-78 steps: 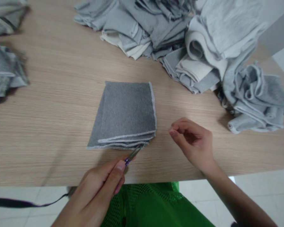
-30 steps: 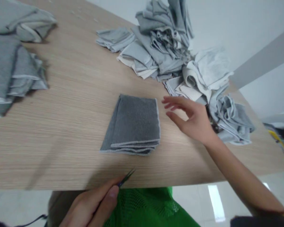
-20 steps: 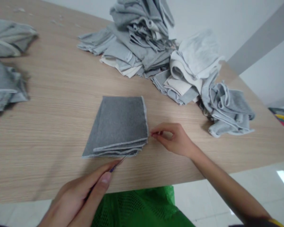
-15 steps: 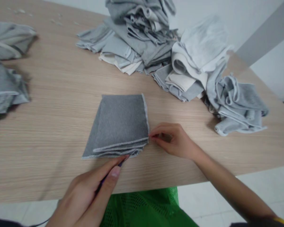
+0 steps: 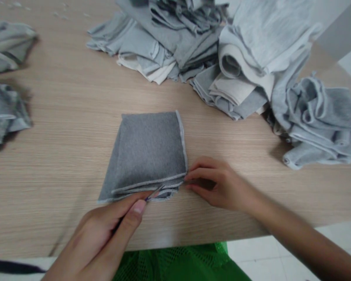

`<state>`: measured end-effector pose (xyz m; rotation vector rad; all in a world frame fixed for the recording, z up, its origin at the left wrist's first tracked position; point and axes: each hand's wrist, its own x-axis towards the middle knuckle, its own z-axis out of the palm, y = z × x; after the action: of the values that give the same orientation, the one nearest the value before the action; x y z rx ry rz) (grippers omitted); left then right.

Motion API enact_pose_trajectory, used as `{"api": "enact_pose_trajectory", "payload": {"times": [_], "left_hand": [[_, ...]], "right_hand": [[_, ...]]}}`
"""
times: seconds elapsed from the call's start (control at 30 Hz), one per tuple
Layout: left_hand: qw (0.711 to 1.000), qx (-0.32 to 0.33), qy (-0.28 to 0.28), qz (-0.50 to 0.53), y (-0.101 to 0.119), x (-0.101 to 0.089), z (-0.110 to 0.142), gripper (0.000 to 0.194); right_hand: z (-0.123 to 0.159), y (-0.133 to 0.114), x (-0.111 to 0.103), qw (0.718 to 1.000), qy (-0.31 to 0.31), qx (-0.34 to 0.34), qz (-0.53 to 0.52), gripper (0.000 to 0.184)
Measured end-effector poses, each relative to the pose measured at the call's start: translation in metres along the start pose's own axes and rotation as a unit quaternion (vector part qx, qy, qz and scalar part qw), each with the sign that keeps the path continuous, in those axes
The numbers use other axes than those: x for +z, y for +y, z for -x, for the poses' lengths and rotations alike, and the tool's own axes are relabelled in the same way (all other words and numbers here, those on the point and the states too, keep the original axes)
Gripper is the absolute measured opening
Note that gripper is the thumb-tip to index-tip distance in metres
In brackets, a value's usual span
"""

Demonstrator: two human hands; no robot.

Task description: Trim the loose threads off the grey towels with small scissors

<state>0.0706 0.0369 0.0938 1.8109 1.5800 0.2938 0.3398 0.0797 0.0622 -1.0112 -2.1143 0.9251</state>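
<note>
A folded stack of grey fabric pieces (image 5: 152,144) with pale stitched edges lies on the table in front of me. Between the thumb and forefinger of my left hand (image 5: 105,230) is a slim pointed tool, thread snips by the look of it (image 5: 155,192). Its metal tip reaches the layered near edge of the fabric; most of the dark handle is hidden in the hand. On the other side, my right hand (image 5: 216,183) pinches the near right corner of the fabric between thumb and fingers.
Grey fabric heaps (image 5: 190,39) lie at the back, beside a light grey and cream pile (image 5: 266,50) and rolled grey pieces (image 5: 324,121) on the right. More cloth (image 5: 8,105) sits at the left. Green mesh material (image 5: 175,261) hangs below the wooden table's near edge (image 5: 163,238).
My view has shifted closer, so the back piles sit higher and spread wider. The tool's tip has moved slightly up and left over the fabric's near edge. My right hand still pinches the corner.
</note>
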Motion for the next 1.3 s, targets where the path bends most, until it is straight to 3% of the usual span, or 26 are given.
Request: {"api": "enact_pose_trajectory", "payload": {"times": [0.3, 0.5, 0.7, 1.03, 1.3], "left_hand": [[1.0, -0.003, -0.014, -0.017, -0.017, 0.012, -0.005, 0.04], [0.992, 0.109, 0.023, -0.052, -0.015, 0.01, -0.017, 0.033], [0.97, 0.221, 0.003, -0.096, -0.008, 0.009, -0.028, 0.039], [0.951, 0.285, 0.028, -0.122, -0.023, 0.014, -0.035, 0.04], [0.924, 0.332, 0.071, -0.177, -0.018, 0.013, -0.036, 0.043]], "right_hand": [[0.0, 0.005, 0.007, 0.999, 0.009, -0.023, 0.041, 0.016], [-0.002, 0.005, 0.008, 0.997, -0.009, -0.03, 0.072, 0.017], [-0.005, 0.001, 0.006, 0.999, -0.024, -0.004, 0.046, 0.013], [-0.008, -0.005, 0.002, 0.998, -0.05, 0.022, 0.042, 0.011], [-0.006, -0.004, -0.003, 0.998, -0.039, 0.03, 0.027, 0.014]]}}
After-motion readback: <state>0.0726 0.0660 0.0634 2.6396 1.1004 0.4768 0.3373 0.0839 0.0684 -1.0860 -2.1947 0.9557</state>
